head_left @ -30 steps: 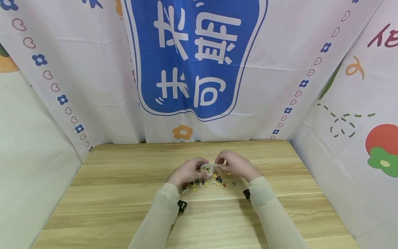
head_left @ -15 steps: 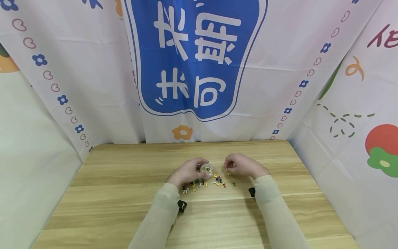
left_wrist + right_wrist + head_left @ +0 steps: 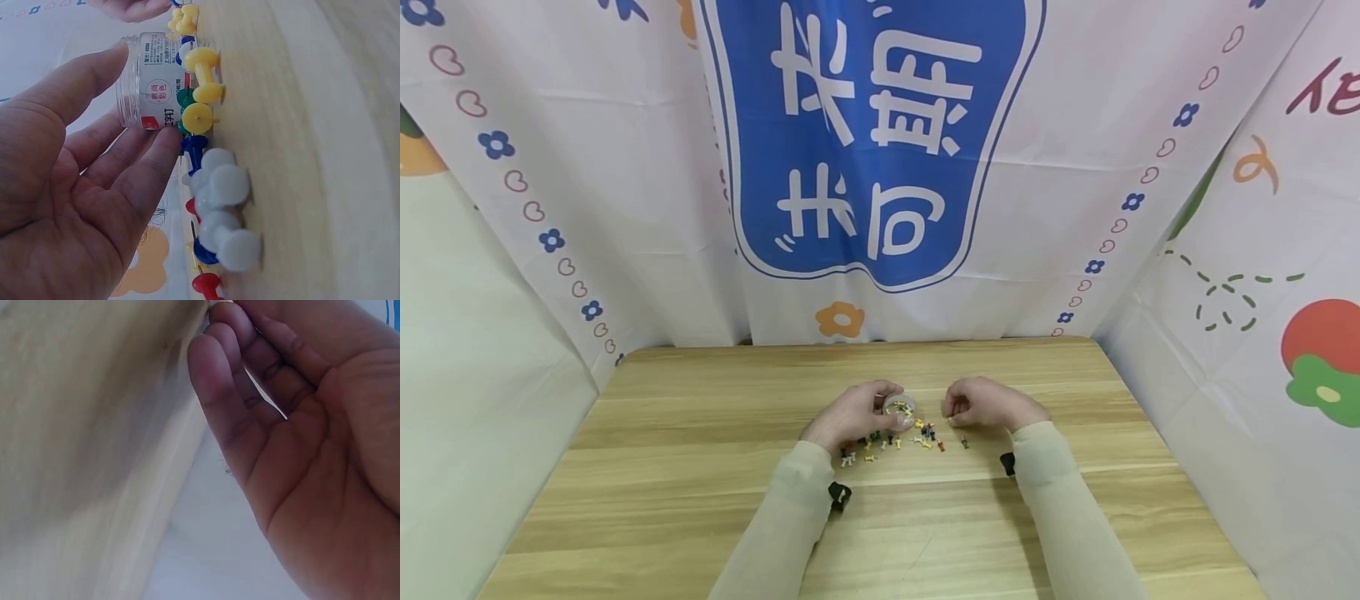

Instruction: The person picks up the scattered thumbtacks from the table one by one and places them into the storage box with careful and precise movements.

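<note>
My left hand (image 3: 852, 413) holds a small clear round jar (image 3: 152, 72) upright on the table, thumb on one side and fingers around the other. Printed labelling shows through its wall, and several push pins lie inside. To the right of the jar, my right hand (image 3: 988, 402) has its fingertips down at the tabletop, pinching a yellow push pin (image 3: 950, 422) that they mostly cover. Loose push pins in white, yellow, blue, green and red lie in front of the jar, among them a white pin (image 3: 234, 247) and a yellow pin (image 3: 203, 72).
The wooden table (image 3: 700, 517) runs back to a printed curtain (image 3: 1060, 167), with more curtain at both sides. A red pin (image 3: 941, 446) and a dark green pin (image 3: 965, 442) lie nearest the right hand. Black straps (image 3: 840, 497) show at the wrists.
My right hand has moved away from the jar to the right, then down onto the yellow push pin there. The left hand and jar stay in place.
</note>
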`<state>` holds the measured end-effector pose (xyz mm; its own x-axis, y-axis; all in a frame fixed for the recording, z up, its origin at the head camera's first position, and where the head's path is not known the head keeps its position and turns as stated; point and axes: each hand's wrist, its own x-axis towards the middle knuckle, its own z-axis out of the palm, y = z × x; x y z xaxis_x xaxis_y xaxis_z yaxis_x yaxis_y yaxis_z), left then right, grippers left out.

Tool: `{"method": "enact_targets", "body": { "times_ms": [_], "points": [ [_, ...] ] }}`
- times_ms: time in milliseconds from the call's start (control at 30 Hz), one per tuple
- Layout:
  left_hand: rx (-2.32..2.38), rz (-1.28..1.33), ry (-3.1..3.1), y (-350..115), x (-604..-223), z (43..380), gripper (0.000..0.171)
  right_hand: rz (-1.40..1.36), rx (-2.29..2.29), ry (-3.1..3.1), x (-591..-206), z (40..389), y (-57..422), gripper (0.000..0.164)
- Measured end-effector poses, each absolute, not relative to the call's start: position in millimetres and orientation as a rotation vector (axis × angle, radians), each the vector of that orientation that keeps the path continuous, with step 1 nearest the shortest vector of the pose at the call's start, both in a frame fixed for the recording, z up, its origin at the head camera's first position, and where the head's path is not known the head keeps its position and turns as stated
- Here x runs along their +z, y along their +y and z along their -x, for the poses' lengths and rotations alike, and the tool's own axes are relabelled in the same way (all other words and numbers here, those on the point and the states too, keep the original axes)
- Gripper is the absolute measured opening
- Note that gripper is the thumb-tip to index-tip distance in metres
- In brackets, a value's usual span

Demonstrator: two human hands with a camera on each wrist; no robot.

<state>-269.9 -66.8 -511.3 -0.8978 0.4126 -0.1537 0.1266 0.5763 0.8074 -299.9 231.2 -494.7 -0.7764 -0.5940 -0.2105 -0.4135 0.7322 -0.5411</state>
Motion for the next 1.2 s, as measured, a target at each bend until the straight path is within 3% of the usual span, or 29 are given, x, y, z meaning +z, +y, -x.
{"method": "enact_targets", "body": {
  "times_ms": [400, 1200],
  "points": [
    [1.244, -0.433, 2.474, -66.6, -509.5, 269.7, 0.057, 0.773, -0.669, 2.628, -496.7, 302.2, 228.2, 0.008],
    [1.003, -0.607, 2.583, -63.1, -504.6, 270.6, 0.055, 1.07, -0.715, 2.785, -485.9, 293.8, 196.8, 0.012]
  ]
}}
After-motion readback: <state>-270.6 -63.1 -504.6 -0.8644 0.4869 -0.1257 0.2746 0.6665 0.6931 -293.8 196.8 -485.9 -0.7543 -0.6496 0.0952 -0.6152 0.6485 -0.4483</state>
